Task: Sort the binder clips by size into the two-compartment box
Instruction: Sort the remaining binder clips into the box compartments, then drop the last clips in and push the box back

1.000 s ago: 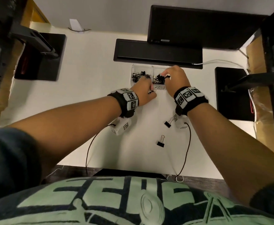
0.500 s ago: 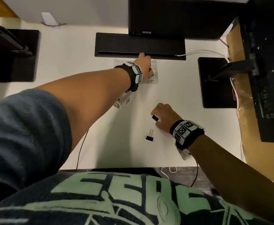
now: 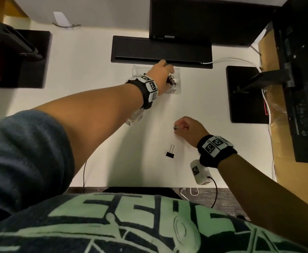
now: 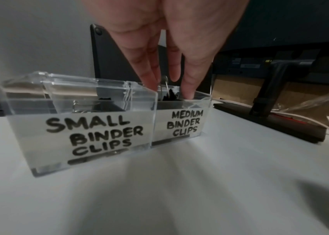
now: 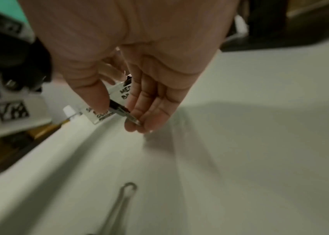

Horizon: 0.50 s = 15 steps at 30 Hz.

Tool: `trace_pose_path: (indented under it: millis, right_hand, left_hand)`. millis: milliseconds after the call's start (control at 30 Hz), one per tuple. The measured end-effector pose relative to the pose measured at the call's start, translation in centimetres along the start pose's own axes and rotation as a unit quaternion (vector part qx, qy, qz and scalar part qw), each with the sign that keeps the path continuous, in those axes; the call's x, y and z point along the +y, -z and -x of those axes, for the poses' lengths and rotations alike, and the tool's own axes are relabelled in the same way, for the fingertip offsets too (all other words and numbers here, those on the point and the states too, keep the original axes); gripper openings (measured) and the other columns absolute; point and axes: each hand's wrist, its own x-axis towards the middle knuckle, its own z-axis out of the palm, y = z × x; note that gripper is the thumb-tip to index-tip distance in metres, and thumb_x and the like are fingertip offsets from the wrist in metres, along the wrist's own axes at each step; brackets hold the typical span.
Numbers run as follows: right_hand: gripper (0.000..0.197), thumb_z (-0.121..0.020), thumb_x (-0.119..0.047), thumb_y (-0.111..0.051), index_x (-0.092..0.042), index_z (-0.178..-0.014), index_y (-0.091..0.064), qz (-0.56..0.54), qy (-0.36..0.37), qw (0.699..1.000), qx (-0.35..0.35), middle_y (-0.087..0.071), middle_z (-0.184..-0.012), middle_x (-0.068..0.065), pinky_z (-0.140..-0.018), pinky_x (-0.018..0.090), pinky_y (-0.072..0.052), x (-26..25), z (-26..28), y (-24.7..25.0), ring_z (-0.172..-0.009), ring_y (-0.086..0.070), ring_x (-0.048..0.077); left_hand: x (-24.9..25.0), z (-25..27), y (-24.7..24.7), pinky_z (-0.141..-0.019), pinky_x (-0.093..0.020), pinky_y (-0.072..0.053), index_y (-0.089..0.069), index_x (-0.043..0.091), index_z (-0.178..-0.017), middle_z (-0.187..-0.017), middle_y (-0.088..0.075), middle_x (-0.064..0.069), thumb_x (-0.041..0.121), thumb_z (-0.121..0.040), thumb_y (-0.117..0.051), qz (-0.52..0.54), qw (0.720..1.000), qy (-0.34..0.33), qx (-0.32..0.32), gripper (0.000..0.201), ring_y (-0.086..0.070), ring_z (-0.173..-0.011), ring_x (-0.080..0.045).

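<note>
The clear two-compartment box (image 4: 79,127) stands at the back of the white table (image 3: 94,88), labelled for small clips on its left half and medium clips (image 4: 183,124) on its right half. My left hand (image 3: 165,72) reaches down into the medium compartment, and its fingertips (image 4: 153,85) sit on either side of a black binder clip (image 4: 169,94) at the rim. My right hand (image 3: 178,127) hovers mid-table and pinches another black clip (image 5: 123,111) between thumb and fingers. A third clip (image 3: 170,152) lies loose on the table just nearer than that hand.
A long black bar (image 3: 161,52) lies right behind the box, under a dark monitor. Black stand bases sit at the left (image 3: 18,59) and right (image 3: 246,94). Cardboard (image 3: 277,143) and cables line the right side. The table's front edge (image 3: 149,188) runs by my torso.
My right hand left the box, came back to mid-table and picked up one of the two loose clips. My left hand moved from the box's front to over the medium compartment.
</note>
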Motion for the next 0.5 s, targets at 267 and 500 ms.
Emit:
trace_pose_path:
  millis: [267,500]
  right_hand:
    - [0.030,-0.087,0.003,-0.037,-0.006,-0.089,-0.066,-0.190,-0.080,0.978,-0.027,-0.060,-0.072,0.016,-0.059,0.031,-0.048,-0.4,0.4,0.4,-0.060,-0.055,0.027]
    - [0.025,-0.090,-0.004,-0.038,-0.007,-0.093,-0.062,-0.091,-0.062,0.993,0.046,-0.059,-0.075,0.008,-0.049,0.024,-0.041,-2.4,-2.5,2.3,-0.055,-0.052,0.017]
  left_hand:
    - [1.7,9.2,-2.8,-0.085,-0.041,-0.052,-0.062,0.009,-0.096,-0.103,-0.058,-0.009,0.017,-0.090,-0.048,0.021,0.991,-0.070,-0.116,0.018,-0.058,-0.093,-0.028]
    - [2.6,15.8,-9.1,-0.082,-0.038,-0.050,-0.051,0.019,-0.128,-0.129,-0.040,-0.008,0.023,-0.092,-0.052,-0.065,0.939,-0.186,-0.282,0.037,-0.048,-0.116,-0.027]
